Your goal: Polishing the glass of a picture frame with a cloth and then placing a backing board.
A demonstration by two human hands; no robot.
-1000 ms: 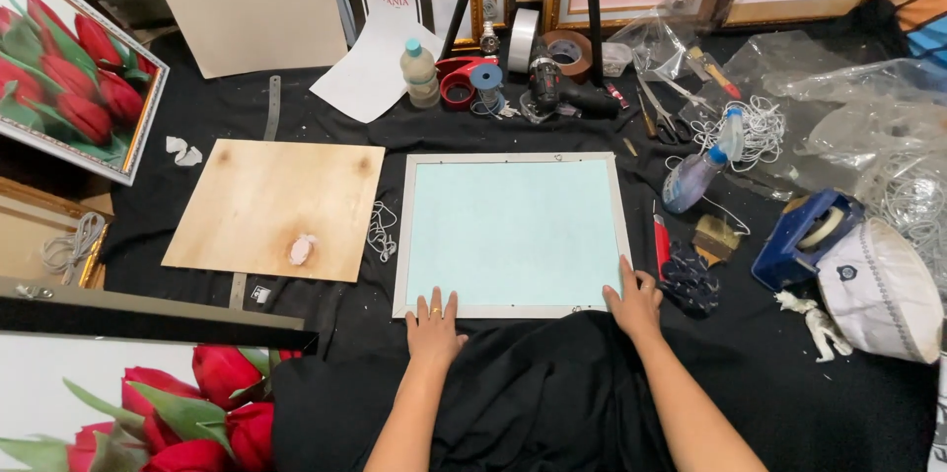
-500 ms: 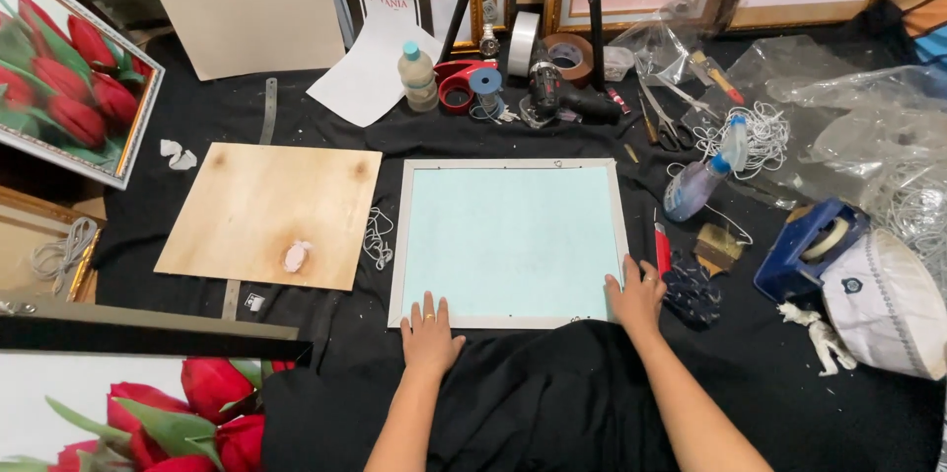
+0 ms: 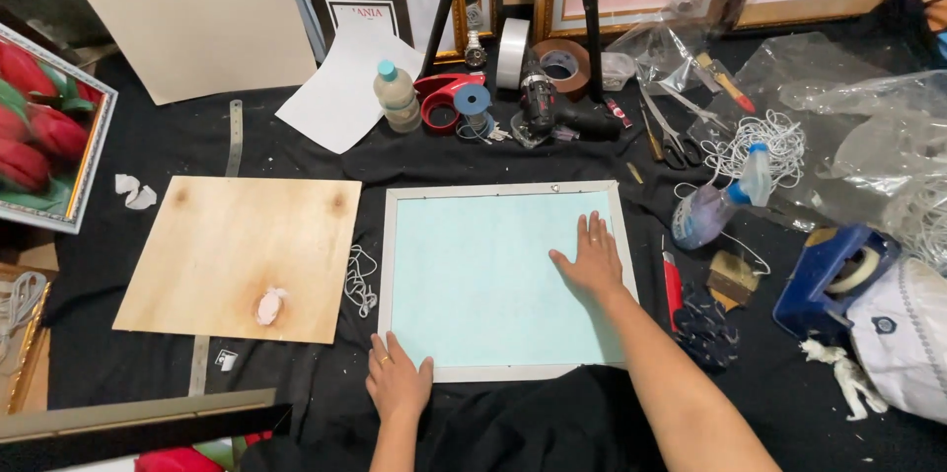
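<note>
A white picture frame (image 3: 505,374) with a pale green panel (image 3: 488,275) lies flat on the black cloth in front of me. My left hand (image 3: 398,381) rests on the frame's near left corner, fingers spread. My right hand (image 3: 590,260) lies flat on the panel near its right edge, palm down, holding nothing.
A plywood board (image 3: 237,250) with a small pink wad lies left of the frame, a coil of string (image 3: 359,280) between them. A red utility knife (image 3: 673,287), spray bottle (image 3: 715,206), scissors (image 3: 674,142), tape rolls (image 3: 564,64) and a drill (image 3: 552,112) crowd the right and back. Framed pictures lean around.
My right hand has moved from the frame's near right corner up onto the panel. The left hand stayed at the near edge. The view has shifted closer.
</note>
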